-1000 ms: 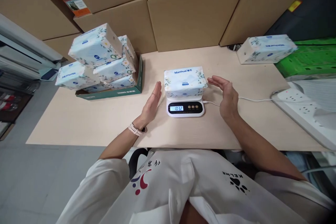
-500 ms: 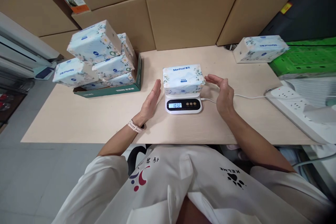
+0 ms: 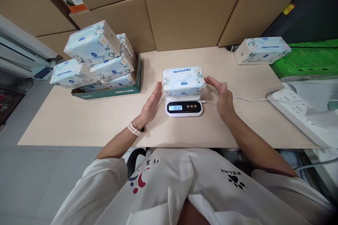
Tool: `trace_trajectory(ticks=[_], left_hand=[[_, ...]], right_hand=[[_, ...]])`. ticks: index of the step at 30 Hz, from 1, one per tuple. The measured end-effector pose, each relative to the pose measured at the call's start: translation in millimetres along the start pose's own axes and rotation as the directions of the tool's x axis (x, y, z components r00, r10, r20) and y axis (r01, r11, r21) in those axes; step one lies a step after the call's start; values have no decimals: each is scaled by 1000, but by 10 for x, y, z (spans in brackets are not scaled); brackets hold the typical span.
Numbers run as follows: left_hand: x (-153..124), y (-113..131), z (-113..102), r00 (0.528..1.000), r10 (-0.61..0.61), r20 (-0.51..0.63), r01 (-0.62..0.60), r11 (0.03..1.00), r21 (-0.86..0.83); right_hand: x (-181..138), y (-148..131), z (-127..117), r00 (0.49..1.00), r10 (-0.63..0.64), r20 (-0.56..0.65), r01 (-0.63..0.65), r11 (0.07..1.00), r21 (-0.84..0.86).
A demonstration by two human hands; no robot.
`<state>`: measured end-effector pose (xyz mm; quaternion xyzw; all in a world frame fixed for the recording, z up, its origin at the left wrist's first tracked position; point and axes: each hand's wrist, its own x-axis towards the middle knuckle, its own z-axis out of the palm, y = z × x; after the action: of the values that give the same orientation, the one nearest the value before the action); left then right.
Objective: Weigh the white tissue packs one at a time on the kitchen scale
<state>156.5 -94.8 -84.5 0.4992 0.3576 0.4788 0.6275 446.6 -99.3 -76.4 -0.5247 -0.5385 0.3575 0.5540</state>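
Observation:
A pack of tissues point(image 3: 184, 81) with a floral print lies on a white digital scale point(image 3: 184, 114), whose lit display reads about 103.2. Just left of the pack, my left hand point(image 3: 151, 104) stands on edge with its fingers stretched out and a small gap to the wrapper. My right hand point(image 3: 224, 100) is on the other side, fingers extended toward the pack's right end; whether the fingertips touch it I cannot tell. Neither hand holds anything. A thin white cable point(image 3: 249, 98) runs from the scale to the right.
Several more tissue packs point(image 3: 92, 44) are piled in a green open carton point(image 3: 105, 94) at the left. Another tissue pack point(image 3: 264, 52) lies at the back right, beside green crates point(image 3: 307, 59). A white power strip point(image 3: 301, 116) is at the right. Cardboard boxes point(image 3: 195, 17) line the table's back.
My right hand has shifted slightly left, closer to the tissue pack. The pack, the scale and its reading look the same; the view has tilted slightly.

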Motion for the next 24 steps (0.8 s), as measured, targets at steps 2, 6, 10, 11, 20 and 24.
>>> trace_trajectory(ticks=[2, 6, 10, 11, 20, 24], left_hand=[[3, -4, 1, 1000, -2, -3, 2, 1000, -6], [0, 7, -2, 1000, -7, -1, 7, 1000, -15], [4, 10, -10, 1000, -3, -7, 3, 1000, -19], [7, 8, -10, 1000, -2, -10, 2, 1000, -19], [31, 19, 18, 1000, -8, -19, 8, 1000, -10], [58, -17, 33, 999, 6, -35, -7, 1000, -14]], right_hand=[[1, 24, -2, 1000, 4, 13, -4, 1000, 16], [-3, 80, -12, 1000, 1, 26, -2, 999, 47], [-5, 114, -30, 999, -4, 34, 2, 999, 52], [-4, 118, -33, 999, -6, 35, 5, 999, 46], [3, 59, 5, 999, 38, -10, -37, 999, 19], [26, 61, 23, 998, 41, -42, -40, 999, 17]])
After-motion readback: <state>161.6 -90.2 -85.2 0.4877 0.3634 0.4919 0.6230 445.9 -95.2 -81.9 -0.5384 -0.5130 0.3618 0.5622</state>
